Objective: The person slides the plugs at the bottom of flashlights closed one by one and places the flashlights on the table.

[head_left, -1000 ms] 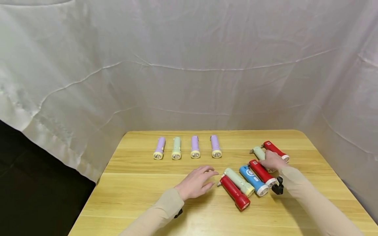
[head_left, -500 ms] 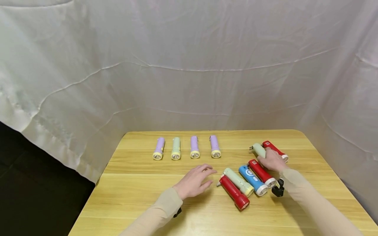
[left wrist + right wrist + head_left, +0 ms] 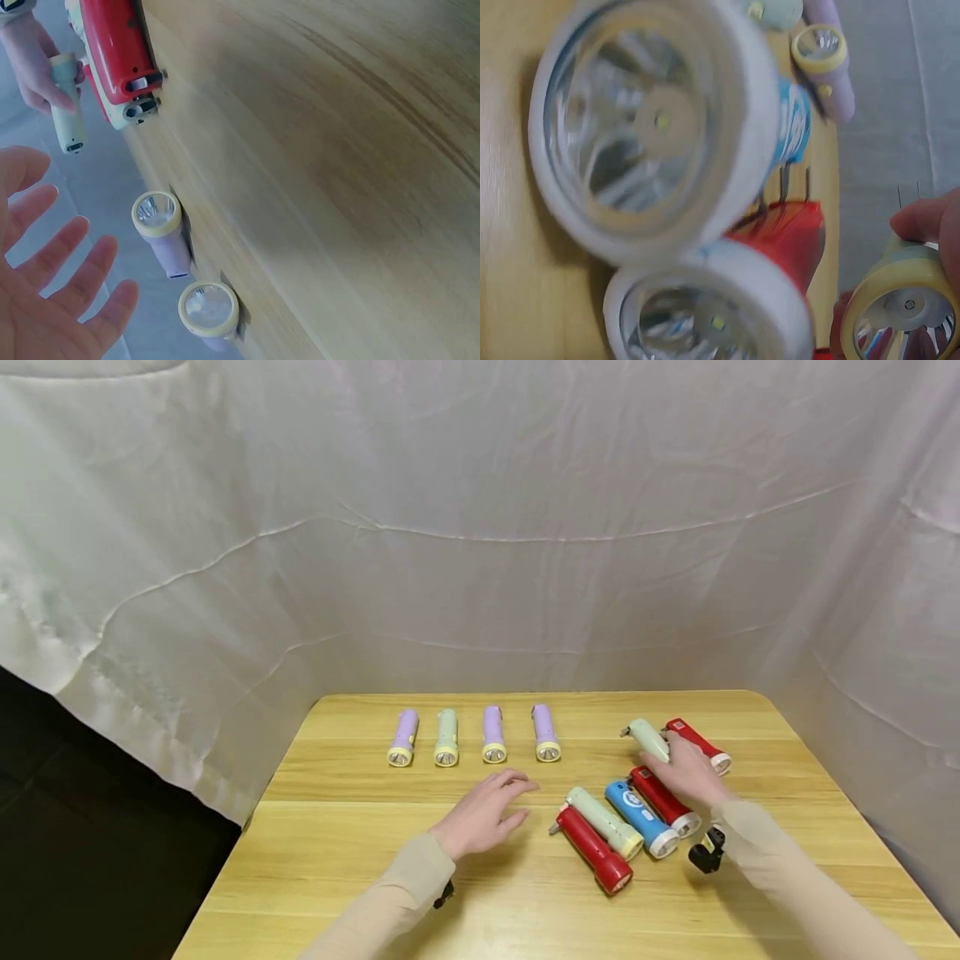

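My right hand (image 3: pixel 688 774) grips a pale green flashlight (image 3: pixel 647 737) at the table's far right, thumb and fingers around its body. In the right wrist view its cream-rimmed lens (image 3: pixel 904 304) faces the camera, and thin metal prongs stick out at its other end. The left wrist view shows this flashlight (image 3: pixel 66 120) raised off the table. Left of the front flashlights, my left hand (image 3: pixel 483 812) hovers over the wood with fingers spread loosely, holding nothing. Nearest to it lie a red flashlight (image 3: pixel 595 850) and another pale green flashlight (image 3: pixel 606 821), side by side.
A blue flashlight (image 3: pixel 641 820) and a red one (image 3: pixel 663 802) lie below my right hand, with another red flashlight (image 3: pixel 697 745) beyond it. A spaced row of purple flashlights (image 3: pixel 492 731) and a green one (image 3: pixel 447 735) lies at the back. A pale curtain (image 3: pixel 480 610) hangs behind the table.
My right hand has lifted the pale green flashlight and moved it slightly left and away from the red one beside it. My left hand has drifted a little left.
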Motion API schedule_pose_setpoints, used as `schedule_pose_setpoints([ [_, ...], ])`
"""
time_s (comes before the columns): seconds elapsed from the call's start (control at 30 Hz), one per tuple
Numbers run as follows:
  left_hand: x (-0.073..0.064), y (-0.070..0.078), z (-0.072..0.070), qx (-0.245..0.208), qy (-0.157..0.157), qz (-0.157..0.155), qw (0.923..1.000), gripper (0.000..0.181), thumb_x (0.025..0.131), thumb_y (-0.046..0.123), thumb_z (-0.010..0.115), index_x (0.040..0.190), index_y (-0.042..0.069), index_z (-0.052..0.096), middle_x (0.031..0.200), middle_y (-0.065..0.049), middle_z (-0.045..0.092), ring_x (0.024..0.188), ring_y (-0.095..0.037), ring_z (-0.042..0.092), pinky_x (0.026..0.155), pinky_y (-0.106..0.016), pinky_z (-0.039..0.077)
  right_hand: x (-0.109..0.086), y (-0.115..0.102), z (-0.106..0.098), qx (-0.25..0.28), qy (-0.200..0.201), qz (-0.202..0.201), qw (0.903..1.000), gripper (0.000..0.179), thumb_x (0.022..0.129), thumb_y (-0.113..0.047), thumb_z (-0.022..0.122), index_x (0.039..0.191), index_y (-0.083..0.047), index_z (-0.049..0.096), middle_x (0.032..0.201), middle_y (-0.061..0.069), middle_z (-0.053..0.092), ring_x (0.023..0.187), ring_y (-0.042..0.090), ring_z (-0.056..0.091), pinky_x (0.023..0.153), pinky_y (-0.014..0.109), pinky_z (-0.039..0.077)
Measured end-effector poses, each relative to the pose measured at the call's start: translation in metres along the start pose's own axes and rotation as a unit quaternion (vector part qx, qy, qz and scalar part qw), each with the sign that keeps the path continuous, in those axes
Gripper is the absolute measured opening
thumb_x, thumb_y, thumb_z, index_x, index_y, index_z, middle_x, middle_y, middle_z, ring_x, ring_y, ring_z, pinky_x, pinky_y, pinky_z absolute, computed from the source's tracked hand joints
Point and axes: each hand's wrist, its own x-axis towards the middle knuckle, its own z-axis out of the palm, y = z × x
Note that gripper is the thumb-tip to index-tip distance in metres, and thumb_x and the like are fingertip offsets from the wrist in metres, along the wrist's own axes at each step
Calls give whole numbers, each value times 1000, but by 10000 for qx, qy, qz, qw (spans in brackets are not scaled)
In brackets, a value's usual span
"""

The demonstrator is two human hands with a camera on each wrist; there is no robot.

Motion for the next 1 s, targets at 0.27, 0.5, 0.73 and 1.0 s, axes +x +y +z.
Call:
schedule_pose_setpoints([
  [0.27, 0, -3, -2, -163, 62, -74, 9998, 43, 103, 29, 57, 144, 18, 54, 143, 0, 56, 132, -17, 54, 115, -36, 45, -5, -22, 4, -99, 318, -488, 9982, 54, 97, -30, 64, 134, 7, 50, 109, 23, 66, 84, 26, 60, 73, 38, 54],
  [0.5, 0, -5, -3, -337, 48, -139, 9993, 44, 103, 28, 58, 145, 18, 53, 144, -1, 56, 133, -18, 54, 115, -39, 45, -12, -40, 11, -119, 506, -899, 9946, 53, 96, -28, 65, 133, 8, 52, 110, 24, 67, 85, 27, 60, 75, 41, 53],
  [0.73, 1, -8, -10, -689, 137, -316, 9970, 44, 102, 27, 58, 144, 17, 53, 145, -2, 55, 134, -22, 54, 115, -42, 45, -17, -49, 23, -216, 843, -1546, 9841, 47, 94, -24, 69, 129, 5, 56, 105, 20, 69, 82, 24, 61, 71, 39, 53],
  [1.0, 2, -10, -17, -1090, 252, -419, 9928, 43, 102, 24, 58, 144, 17, 52, 143, -1, 55, 133, -21, 55, 115, -41, 45, -23, -58, 41, -380, 998, -1953, 9749, 46, 91, -21, 74, 128, 0, 58, 96, 12, 70, 77, 19, 62, 64, 34, 51],
])
